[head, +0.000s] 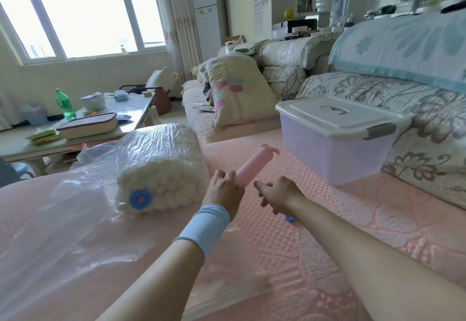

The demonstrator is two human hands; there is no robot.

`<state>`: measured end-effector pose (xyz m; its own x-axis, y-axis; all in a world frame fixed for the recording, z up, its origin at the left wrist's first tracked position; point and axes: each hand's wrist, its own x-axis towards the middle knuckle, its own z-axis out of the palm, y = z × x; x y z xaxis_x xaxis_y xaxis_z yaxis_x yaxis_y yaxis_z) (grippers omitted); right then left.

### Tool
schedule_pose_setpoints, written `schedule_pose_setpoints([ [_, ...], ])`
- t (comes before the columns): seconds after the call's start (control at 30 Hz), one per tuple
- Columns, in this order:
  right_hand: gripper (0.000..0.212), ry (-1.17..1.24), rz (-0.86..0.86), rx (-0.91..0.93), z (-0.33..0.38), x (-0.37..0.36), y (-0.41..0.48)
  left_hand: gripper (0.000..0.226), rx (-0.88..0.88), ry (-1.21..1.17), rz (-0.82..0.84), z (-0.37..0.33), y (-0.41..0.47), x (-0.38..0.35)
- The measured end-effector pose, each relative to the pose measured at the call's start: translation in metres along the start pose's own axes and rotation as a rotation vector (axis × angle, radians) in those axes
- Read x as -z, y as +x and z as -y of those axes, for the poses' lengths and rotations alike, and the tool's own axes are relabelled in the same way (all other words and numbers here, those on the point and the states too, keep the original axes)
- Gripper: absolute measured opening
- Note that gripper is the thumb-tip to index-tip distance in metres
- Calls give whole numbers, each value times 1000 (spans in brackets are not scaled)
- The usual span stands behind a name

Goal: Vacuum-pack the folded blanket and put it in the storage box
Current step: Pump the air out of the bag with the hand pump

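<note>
A folded white blanket (161, 169) lies inside a clear plastic vacuum bag (83, 219) on the pink sofa cover. A blue valve (141, 199) sits on the bag's near face. My left hand (224, 192) grips the near end of a pink hand pump (254, 165), which points up and right. My right hand (277, 194) hovers just right of the pump with loosely curled fingers and holds nothing. A small blue piece (289, 218) peeks out under that hand. The storage box (335, 154), clear lilac with a white lid (335, 116) clipped on, stands to the right.
A floral pillow (234, 93) leans on the sofa behind the blanket. The sofa back (403, 108) rises behind the box. At left a coffee table (75, 129) carries a green bottle (65, 105), a case and small items.
</note>
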<state>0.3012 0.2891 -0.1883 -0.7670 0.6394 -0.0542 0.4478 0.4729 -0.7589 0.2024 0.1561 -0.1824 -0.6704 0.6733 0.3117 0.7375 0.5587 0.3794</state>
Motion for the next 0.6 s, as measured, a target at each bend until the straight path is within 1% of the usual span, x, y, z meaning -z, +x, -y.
schedule_pose_setpoints([
  [0.1,49,337,67,0,35,-15,-5,39,23,-181,-32,22,-8,24],
  [0.2,44,571,168,12,71,-36,-10,44,41,-288,-96,46,-19,49],
  [0.27,38,674,200,27,94,-54,-13,47,54,-368,-163,63,-27,64],
  [0.33,33,748,214,38,115,-74,-13,47,45,-414,-186,83,-32,79],
  [0.43,23,734,206,89,143,-104,-8,31,97,-548,-193,117,-40,102],
  [0.47,19,711,187,108,149,-113,-5,32,146,-546,-217,129,-41,108],
  [0.5,17,694,170,121,155,-123,-3,35,210,-490,-235,144,-41,112],
  [0.53,15,679,152,131,159,-131,-1,36,278,-385,-238,156,-41,116],
  [0.6,18,657,136,153,166,-146,4,29,408,-153,-218,179,-42,120],
])
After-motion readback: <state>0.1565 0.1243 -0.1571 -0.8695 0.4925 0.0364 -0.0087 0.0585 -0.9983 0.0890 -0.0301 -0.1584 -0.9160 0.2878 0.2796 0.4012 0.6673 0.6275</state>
